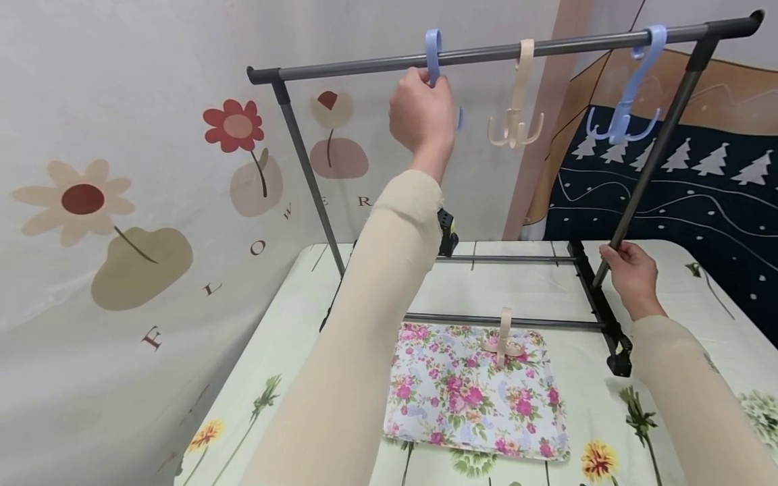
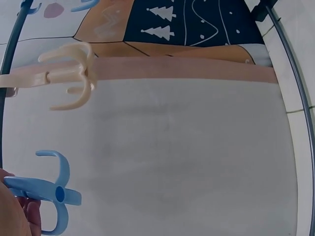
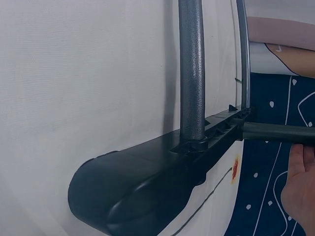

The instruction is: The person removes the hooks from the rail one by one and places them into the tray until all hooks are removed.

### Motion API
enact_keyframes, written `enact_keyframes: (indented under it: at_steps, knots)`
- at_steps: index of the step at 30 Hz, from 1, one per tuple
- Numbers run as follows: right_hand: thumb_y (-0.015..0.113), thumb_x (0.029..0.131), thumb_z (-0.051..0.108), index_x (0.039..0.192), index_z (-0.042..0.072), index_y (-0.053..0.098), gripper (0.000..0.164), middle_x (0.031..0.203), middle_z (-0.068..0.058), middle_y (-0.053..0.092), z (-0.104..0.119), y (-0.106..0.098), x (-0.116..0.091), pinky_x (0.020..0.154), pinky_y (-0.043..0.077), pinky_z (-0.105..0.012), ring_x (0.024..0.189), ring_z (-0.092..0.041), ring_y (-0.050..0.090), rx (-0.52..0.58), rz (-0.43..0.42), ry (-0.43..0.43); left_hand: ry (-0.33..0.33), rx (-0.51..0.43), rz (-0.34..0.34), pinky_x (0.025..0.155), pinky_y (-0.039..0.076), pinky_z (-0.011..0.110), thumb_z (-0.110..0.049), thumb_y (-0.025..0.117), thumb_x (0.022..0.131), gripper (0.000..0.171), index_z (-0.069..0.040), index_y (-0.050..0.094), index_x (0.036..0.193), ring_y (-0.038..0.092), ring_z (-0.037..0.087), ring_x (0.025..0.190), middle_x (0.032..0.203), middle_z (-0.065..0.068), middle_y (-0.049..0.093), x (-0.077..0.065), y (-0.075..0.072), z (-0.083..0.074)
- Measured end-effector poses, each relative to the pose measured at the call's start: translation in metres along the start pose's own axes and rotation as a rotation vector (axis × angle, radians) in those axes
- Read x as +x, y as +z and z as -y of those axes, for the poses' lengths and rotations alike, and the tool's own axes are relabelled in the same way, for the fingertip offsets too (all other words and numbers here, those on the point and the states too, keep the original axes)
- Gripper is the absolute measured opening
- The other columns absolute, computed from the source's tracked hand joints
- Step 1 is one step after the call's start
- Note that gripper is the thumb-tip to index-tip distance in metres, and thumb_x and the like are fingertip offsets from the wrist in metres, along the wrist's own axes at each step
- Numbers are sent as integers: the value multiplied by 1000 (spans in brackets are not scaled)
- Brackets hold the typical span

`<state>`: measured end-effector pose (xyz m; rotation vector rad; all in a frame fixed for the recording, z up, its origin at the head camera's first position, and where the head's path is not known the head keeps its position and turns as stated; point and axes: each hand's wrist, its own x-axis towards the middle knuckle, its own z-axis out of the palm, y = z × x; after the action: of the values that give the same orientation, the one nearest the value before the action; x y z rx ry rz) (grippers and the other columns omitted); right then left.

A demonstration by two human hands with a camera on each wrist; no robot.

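Note:
My left hand is raised to the top bar of a dark metal rack. Its fingers hold a blue hook hanger by the stem, with the curved top over the bar; the hanger's prongs show in the left wrist view. To its right, a beige hook hanger and another blue hook hanger hang from the same bar. Low on the rack's right upright post, my right hand grips the tube just above the black base; its fingers are partly out of the right wrist view.
A folded floral cloth lies on the table in front of the rack, with a beige hook hanger on top. Thin lower bars span the base. A printed curtain hangs close on the left.

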<state>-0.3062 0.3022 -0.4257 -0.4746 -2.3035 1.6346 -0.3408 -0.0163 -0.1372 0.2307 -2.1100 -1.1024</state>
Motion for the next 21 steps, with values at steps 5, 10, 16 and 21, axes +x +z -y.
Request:
enact_keyframes:
  at_steps: [5,10,16,21]
  knots:
    - [51,100,50,104,30,53,20,95,21,54,-2,1,0,105,35,-47,102,-7,51,0,0,-9,-11,1,-4,66,49,25,-28,63,97,15,-19,72,104,66,8,83,95,-8,72,2,-2,-2]
    - [53,98,52,108,26,57,29,95,23,57,-3,1,-1,103,35,-46,100,-4,50,17,-23,1,-16,-4,-16,65,48,25,-29,64,96,14,-19,72,102,66,8,82,95,-8,72,2,-4,-3]
    - [52,98,53,113,23,56,34,100,18,59,-1,1,0,107,34,-49,101,-5,51,5,-17,0,14,-8,-49,66,49,26,-31,64,95,14,-21,72,100,66,8,84,95,-10,72,5,-7,-9]
    - [51,100,50,109,27,54,25,100,16,57,2,1,0,108,34,-49,103,-7,51,-8,6,9,61,-27,-50,68,49,25,-33,63,96,16,-21,72,101,67,7,87,97,-10,73,8,-12,-14]
